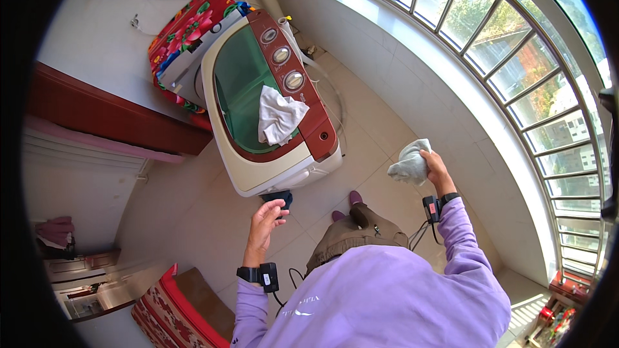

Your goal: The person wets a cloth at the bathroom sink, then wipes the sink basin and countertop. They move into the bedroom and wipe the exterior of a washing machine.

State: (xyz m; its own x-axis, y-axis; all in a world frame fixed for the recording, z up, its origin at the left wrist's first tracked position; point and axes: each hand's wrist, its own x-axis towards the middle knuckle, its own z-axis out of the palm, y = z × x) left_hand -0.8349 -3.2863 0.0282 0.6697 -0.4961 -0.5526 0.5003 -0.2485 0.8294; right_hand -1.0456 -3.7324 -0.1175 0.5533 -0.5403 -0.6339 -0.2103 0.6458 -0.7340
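My right hand (436,166) grips a bunched light grey cloth (411,163), held out at the right over the tiled floor near the window wall. My left hand (267,220) is raised with its fingers apart and nothing in it, just below the near end of a twin-tub washing machine (271,181). A crumpled white cloth (280,116) lies across the machine's green see-through lid (242,77) and its dark red control panel (316,121), beside the dials. Something dark blue (285,199), perhaps cloth, shows under the machine's near edge, partly behind my left hand.
Behind the washing machine stands an appliance under a red floral cover (186,29). A low wall and sill (387,14) with a barred window (488,38) curve along the right. A hose (338,87) runs on the floor beside the machine. A red patterned cushioned item (169,309) stands at lower left.
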